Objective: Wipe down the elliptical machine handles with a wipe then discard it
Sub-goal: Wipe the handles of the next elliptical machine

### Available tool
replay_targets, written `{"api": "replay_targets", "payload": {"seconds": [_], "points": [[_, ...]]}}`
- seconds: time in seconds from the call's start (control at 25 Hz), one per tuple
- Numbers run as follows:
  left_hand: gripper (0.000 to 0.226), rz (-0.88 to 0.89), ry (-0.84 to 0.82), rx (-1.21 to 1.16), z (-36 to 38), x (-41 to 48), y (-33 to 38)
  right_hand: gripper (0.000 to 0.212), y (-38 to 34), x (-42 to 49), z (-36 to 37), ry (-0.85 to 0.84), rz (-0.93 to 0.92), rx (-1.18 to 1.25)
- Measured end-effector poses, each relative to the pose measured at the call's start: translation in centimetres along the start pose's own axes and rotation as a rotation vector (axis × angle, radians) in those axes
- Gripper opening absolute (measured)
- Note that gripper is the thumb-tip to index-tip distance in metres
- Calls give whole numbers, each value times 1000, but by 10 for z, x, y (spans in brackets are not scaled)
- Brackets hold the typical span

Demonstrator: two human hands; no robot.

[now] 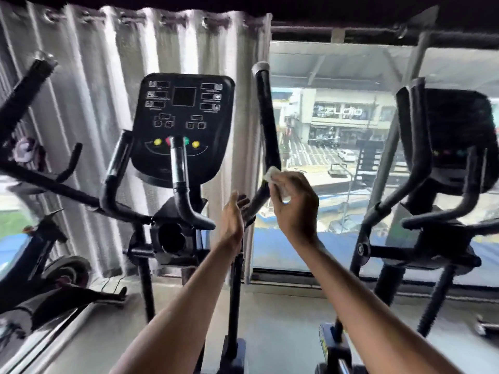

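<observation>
The elliptical's tall right handle [266,114] is a black bar rising beside the console [182,125]. My right hand [295,206] grips a white wipe [272,174] and presses it against the lower part of that handle. My left hand [233,215] is held up just left of the same bar, fingers straight, touching or nearly touching it. The tall left handle [25,95] slants up at the far left. Two short inner grips [116,179] curve out below the console.
A second elliptical [442,147] stands close on the right. Another machine and a mirror fill the left edge. A grey curtain [108,103] hangs behind the console and a large window [337,130] is beyond the handle. Grey floor lies below.
</observation>
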State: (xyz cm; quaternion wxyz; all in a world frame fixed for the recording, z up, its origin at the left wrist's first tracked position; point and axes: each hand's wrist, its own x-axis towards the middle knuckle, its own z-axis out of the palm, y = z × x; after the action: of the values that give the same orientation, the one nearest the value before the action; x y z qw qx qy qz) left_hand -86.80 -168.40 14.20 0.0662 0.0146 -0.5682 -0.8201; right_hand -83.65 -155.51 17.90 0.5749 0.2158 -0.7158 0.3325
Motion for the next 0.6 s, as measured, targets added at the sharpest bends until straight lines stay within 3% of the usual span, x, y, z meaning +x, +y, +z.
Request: {"api": "replay_targets", "payload": {"seconds": [0.24, 0.4, 0.52, 0.6], "points": [[48, -39, 84, -65, -16, 24, -17, 19, 10, 14, 8, -257, -422, -309], [61, -76, 57, 30, -21, 82, -67, 20, 17, -1, 21, -377, -501, -503], [49, -1, -13, 208, -19, 90, -66, 26, 20, -15, 26, -499, -556, -653], [59, 44, -67, 280, -25, 89, -57, 29, 21, -17, 27, -520, -584, -715]]}}
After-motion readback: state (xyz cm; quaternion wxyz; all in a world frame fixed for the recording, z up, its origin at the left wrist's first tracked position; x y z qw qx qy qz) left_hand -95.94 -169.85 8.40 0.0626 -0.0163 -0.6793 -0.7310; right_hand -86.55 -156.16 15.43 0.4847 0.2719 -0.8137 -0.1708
